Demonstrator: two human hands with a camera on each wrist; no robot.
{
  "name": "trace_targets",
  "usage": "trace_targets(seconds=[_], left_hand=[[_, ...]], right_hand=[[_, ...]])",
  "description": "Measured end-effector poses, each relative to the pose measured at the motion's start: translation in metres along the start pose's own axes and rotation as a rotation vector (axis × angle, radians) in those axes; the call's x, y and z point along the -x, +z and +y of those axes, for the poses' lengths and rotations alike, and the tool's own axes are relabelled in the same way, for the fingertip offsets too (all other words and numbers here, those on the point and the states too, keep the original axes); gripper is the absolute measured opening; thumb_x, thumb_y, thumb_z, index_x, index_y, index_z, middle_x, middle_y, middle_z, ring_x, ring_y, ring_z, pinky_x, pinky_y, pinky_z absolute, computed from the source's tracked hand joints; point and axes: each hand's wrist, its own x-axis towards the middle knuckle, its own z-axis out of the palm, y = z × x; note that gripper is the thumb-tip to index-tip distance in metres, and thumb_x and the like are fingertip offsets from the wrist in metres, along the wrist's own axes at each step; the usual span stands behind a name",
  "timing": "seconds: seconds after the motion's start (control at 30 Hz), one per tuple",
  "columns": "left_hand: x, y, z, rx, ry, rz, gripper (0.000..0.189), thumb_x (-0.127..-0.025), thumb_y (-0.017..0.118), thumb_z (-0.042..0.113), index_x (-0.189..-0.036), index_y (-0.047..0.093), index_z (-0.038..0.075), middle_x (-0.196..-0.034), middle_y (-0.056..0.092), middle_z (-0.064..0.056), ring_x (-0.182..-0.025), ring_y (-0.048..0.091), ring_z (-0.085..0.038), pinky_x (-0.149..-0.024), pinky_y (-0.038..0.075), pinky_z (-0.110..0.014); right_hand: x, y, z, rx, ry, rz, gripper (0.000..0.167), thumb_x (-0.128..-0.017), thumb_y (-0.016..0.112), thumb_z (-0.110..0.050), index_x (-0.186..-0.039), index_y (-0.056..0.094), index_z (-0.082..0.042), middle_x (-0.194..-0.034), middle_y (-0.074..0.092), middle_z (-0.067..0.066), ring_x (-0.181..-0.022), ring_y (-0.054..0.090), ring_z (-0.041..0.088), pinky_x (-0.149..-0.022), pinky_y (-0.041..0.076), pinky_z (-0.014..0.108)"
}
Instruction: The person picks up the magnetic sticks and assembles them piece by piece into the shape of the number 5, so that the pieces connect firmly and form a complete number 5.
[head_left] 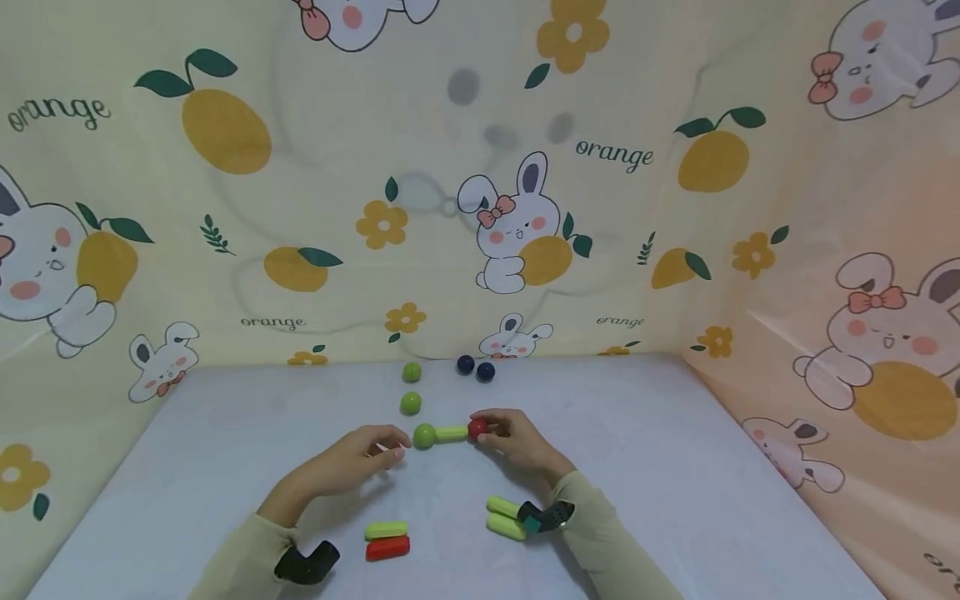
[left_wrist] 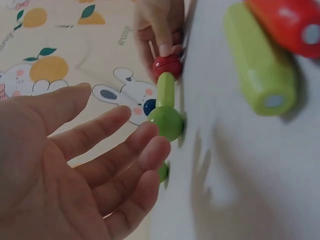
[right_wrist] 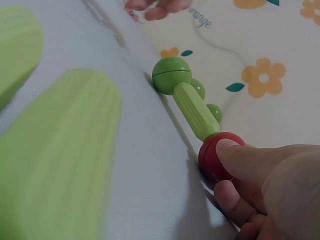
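A light-green rod [head_left: 451, 433] joins a green ball [head_left: 424, 436] on its left to a red ball [head_left: 477, 429] on its right, all lying on the white table. My right hand [head_left: 517, 440] pinches the red ball between thumb and fingers; the right wrist view shows the thumb on top of the red ball [right_wrist: 220, 156]. Just left of the green ball, my left hand [head_left: 358, 460] hovers with relaxed, spread fingers and holds nothing. In the left wrist view that palm [left_wrist: 75, 175] is turned up beside the green ball [left_wrist: 167, 123].
Two loose green balls [head_left: 410, 403] stand behind the joined piece, with two dark blue balls [head_left: 486, 372] farther back. In front lie a light-green rod [head_left: 386, 531], a red rod [head_left: 387, 548] and two more light-green rods [head_left: 506, 526] near the right wrist. A patterned cloth hangs behind.
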Motion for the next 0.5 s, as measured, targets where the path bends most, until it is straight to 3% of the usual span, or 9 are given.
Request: trace_targets(seconds=[0.2, 0.5], left_hand=[[0.013, 0.005, -0.001, 0.002, -0.012, -0.042, 0.028, -0.104, 0.056, 0.022, -0.125, 0.063, 0.005, -0.120, 0.067, -0.015, -0.096, 0.066, -0.023, -0.079, 0.053, -0.036], [0.025, -0.003, -0.005, -0.005, 0.019, -0.068, 0.028, -0.104, 0.055, 0.022, -0.125, 0.064, 0.005, -0.121, 0.068, -0.017, -0.095, 0.067, -0.024, -0.076, 0.052, -0.033]], right_hand=[[-0.001, 0.002, -0.001, -0.008, 0.011, -0.010, 0.041, -0.097, 0.065, -0.011, -0.137, 0.061, -0.011, -0.131, 0.066, 0.009, -0.103, 0.059, 0.017, -0.088, 0.048, 0.028], [0.000, 0.001, -0.001, 0.017, -0.003, -0.004, 0.042, -0.097, 0.065, -0.011, -0.138, 0.061, -0.011, -0.130, 0.067, 0.010, -0.103, 0.061, 0.017, -0.087, 0.048, 0.028]])
